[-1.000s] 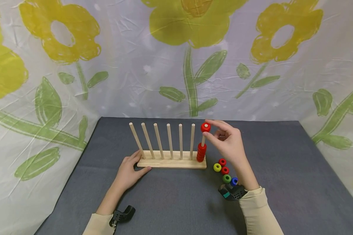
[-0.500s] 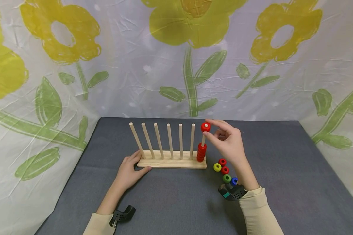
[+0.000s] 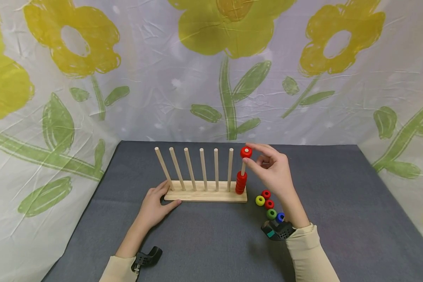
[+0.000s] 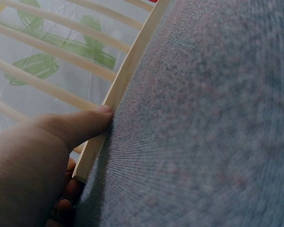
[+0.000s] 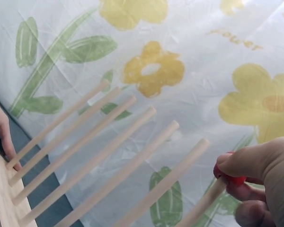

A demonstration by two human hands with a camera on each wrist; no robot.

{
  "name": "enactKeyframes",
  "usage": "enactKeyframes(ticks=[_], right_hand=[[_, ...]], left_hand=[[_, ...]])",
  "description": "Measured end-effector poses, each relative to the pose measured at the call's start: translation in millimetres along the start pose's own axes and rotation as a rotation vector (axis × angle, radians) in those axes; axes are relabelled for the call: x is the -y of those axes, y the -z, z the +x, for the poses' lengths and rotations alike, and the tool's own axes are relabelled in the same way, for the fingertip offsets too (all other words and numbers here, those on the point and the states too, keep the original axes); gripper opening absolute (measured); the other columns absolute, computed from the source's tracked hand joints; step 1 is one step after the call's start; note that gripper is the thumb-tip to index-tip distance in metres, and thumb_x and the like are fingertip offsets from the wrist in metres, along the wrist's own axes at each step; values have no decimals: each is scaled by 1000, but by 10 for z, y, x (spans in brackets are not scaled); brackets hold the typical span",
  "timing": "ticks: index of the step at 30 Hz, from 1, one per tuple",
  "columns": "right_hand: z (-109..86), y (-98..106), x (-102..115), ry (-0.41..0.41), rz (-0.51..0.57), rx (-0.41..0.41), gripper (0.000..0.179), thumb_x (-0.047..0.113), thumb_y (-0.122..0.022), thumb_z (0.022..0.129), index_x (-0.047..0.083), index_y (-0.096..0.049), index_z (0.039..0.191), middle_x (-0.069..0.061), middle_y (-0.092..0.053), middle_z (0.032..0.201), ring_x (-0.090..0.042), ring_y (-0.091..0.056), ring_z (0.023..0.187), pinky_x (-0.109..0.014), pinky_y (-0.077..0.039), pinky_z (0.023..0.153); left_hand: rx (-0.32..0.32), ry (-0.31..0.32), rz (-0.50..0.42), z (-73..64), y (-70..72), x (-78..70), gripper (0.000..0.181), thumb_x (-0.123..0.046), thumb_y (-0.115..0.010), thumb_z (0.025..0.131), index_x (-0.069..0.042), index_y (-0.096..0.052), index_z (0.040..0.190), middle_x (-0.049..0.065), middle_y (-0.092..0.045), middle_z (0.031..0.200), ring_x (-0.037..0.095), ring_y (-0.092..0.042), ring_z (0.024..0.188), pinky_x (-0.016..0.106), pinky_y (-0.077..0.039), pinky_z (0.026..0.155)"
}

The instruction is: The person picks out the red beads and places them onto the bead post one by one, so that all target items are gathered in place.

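Observation:
A pale wooden peg rack [image 3: 206, 196] stands on the dark cloth, its upright pegs in a row. My left hand [image 3: 156, 205] grips the left end of its base; in the left wrist view the thumb [image 4: 92, 124] lies along the base's edge and the fingers go round the end. Between thumb and fingertips my right hand [image 3: 273, 168] pinches a red bead [image 3: 246, 152] at the top of the rightmost peg, whose tip shows in the bead's hole. Lower on that same peg sits a stack of red beads [image 3: 241, 182], with bare peg between.
Loose beads lie right of the rack, near my right wrist: two red, a yellow bead [image 3: 260, 201], a green bead [image 3: 271, 214] and a blue bead [image 3: 280, 217]. The other pegs [image 3: 203, 168] are bare. A flower-printed curtain [image 3: 144, 78] hangs behind the table.

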State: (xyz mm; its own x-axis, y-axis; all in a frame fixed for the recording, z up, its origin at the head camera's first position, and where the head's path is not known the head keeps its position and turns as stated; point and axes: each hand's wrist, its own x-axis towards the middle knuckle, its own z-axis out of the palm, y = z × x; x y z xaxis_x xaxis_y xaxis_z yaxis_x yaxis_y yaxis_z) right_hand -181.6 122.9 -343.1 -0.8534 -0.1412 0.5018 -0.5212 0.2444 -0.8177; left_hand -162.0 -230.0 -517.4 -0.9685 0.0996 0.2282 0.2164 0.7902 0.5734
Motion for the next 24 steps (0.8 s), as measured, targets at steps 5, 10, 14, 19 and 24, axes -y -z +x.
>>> enactKeyframes(ticks=[5, 10, 14, 19, 24], right_hand=[[-7, 3, -14, 10, 27, 3, 35, -7, -77, 87, -4, -72, 122, -15, -65, 115, -14, -36, 47, -26, -28, 45], [-9, 1, -24, 14, 43, 4, 34, -8, -76, 88, -4, -72, 122, -16, -65, 118, -14, -37, 47, -26, -29, 47], [-9, -1, -19, 12, 44, 5, 34, -9, -75, 88, -5, -72, 121, -16, -65, 119, -14, -37, 48, -26, -30, 48], [-11, -4, -8, 16, 31, 6, 33, -9, -75, 88, -5, -71, 121, -18, -65, 120, -14, -38, 49, -25, -31, 49], [-14, -11, 0, 17, 24, 8, 33, -8, -75, 88, -5, -72, 121, -17, -65, 119, -16, -38, 49, -26, -31, 49]], left_hand=[[8, 12, 0, 4, 8, -4, 78, -40, -82, 88, 7, -53, 144, 25, -44, 152, 44, -48, 122, 61, -41, 98], [21, 25, 0, 8, 10, -11, 79, -40, -81, 88, 6, -52, 145, 24, -43, 153, 44, -47, 124, 60, -40, 99], [19, 25, 2, 12, 14, -20, 79, -39, -82, 88, 6, -52, 145, 24, -43, 152, 44, -47, 125, 61, -40, 99], [13, 26, 1, 13, 26, -47, 79, -38, -82, 88, 7, -51, 145, 25, -43, 152, 44, -46, 126, 62, -40, 99], [15, 28, 1, 3, 24, -37, 79, -39, -82, 87, 6, -51, 145, 24, -43, 152, 44, -46, 125, 62, -40, 99]])
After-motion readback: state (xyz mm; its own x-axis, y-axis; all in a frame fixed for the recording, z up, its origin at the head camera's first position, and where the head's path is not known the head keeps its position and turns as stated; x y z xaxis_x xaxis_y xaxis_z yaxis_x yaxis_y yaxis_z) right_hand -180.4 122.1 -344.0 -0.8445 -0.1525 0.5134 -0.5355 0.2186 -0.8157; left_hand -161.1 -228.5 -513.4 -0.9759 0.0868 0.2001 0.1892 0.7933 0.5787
